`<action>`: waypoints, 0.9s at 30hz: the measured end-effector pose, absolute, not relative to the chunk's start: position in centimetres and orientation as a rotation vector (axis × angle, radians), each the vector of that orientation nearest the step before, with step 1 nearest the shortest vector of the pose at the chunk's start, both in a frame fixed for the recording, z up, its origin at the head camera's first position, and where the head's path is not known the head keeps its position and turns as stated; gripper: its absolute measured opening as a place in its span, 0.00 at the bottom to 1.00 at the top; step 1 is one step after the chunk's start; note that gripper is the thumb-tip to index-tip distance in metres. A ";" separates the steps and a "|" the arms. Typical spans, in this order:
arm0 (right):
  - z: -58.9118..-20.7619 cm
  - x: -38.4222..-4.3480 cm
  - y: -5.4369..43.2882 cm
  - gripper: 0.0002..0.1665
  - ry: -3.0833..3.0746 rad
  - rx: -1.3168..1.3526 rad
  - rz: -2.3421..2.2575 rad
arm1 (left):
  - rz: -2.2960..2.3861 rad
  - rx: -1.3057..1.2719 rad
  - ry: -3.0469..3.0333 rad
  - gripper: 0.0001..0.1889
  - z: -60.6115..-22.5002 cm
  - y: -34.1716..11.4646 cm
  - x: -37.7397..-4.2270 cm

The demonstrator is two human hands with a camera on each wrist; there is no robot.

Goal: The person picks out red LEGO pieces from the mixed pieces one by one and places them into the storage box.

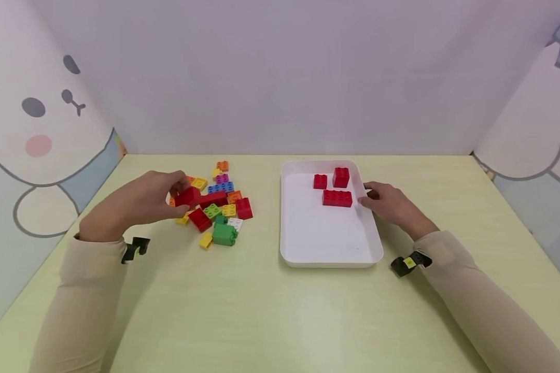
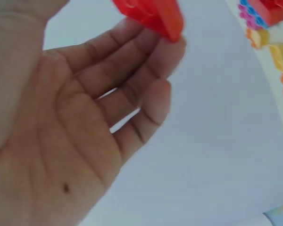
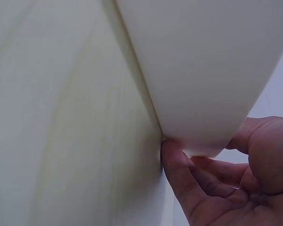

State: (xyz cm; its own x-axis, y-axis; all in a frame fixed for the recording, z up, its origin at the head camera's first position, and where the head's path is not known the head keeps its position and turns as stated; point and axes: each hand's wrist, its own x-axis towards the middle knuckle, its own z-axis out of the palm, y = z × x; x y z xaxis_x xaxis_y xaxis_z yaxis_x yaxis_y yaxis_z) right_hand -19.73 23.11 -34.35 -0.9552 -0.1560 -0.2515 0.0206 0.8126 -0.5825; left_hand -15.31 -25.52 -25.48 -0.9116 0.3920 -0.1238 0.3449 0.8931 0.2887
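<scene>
My left hand (image 1: 142, 202) pinches a red building brick (image 1: 188, 197) between thumb and fingertips, over the left side of a loose brick pile. In the left wrist view the red brick (image 2: 153, 16) shows only in part at the top, against the fingertips. My right hand (image 1: 392, 204) grips the right wall of a white tray (image 1: 327, 263), with the thumb over the rim. The right wrist view shows fingers (image 3: 179, 172) against the outside of the tray wall (image 3: 203, 84). Inside the tray lie a small red brick (image 1: 320, 181), a taller red brick (image 1: 341, 177) and a long red brick (image 1: 337, 198).
The pile holds more red bricks (image 1: 244, 208), a green brick (image 1: 224, 234), a blue brick (image 1: 221, 187), a white brick (image 1: 235, 224) and several yellow and orange ones. Everything stands on a pale table (image 1: 242, 311), with a plain wall (image 1: 280, 77) behind.
</scene>
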 end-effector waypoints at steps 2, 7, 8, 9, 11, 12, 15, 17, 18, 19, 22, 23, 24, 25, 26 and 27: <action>-34.3 -19.7 23.1 0.36 2.711 -0.102 -0.878 | 0.393 0.581 2.890 0.24 -25.1 -25.0 -15.0; -34.2 -19.7 23.1 0.36 2.705 -0.101 -0.887 | 0.361 0.605 2.918 0.24 -24.2 -24.1 -14.1; -34.3 -19.7 23.2 0.36 2.707 -0.100 -0.884 | 0.360 0.614 2.927 0.23 -24.0 -23.7 -14.0; -34.3 -19.7 23.2 0.36 2.708 -0.096 -0.878 | 0.363 0.624 2.935 0.23 -23.8 -23.3 -13.9; -34.3 -19.6 23.3 0.36 2.707 -0.085 -0.874 | 0.370 0.652 2.947 0.22 -23.4 -22.3 -13.8; -34.3 -19.6 23.4 0.36 2.706 -0.082 -0.873 | 0.382 0.675 2.954 0.20 -23.2 -21.8 -13.8; -34.3 -19.5 23.5 0.37 2.702 -0.075 -0.874 | 0.422 0.748 2.961 0.18 -22.6 -20.3 -13.9; -34.3 -19.5 23.5 0.36 2.702 -0.076 -0.883 | 0.454 0.785 2.967 0.16 -22.2 -19.3 -13.9; -34.3 -19.5 23.5 0.36 2.704 -0.078 -0.887 | 0.475 0.801 2.970 0.16 -21.9 -18.8 -14.0; -34.3 -19.5 23.5 0.35 2.705 -0.075 -0.890 | 0.486 0.817 2.975 0.16 -21.6 -18.2 -14.0; -34.4 -19.5 23.3 0.35 2.700 -0.061 -0.904 | 0.530 0.895 2.985 0.16 -20.5 -16.5 -14.1; -34.4 -19.5 23.3 0.35 2.698 -0.057 -0.904 | 0.548 0.927 2.983 0.16 -20.2 -15.9 -14.2; -34.4 -19.6 23.3 0.36 2.696 -0.052 -0.904 | 0.564 0.968 2.981 0.15 -19.9 -15.4 -14.2; -34.4 -19.6 23.2 0.36 2.694 -0.050 -0.907 | 0.575 1.006 2.981 0.16 -19.6 -14.9 -14.3; -34.4 -19.6 23.2 0.36 2.692 -0.051 -0.910 | 0.593 1.040 2.976 0.15 -19.3 -14.5 -14.3; -34.4 -19.6 23.1 0.36 2.692 -0.051 -0.912 | 0.610 1.068 2.973 0.15 -19.0 -14.1 -14.4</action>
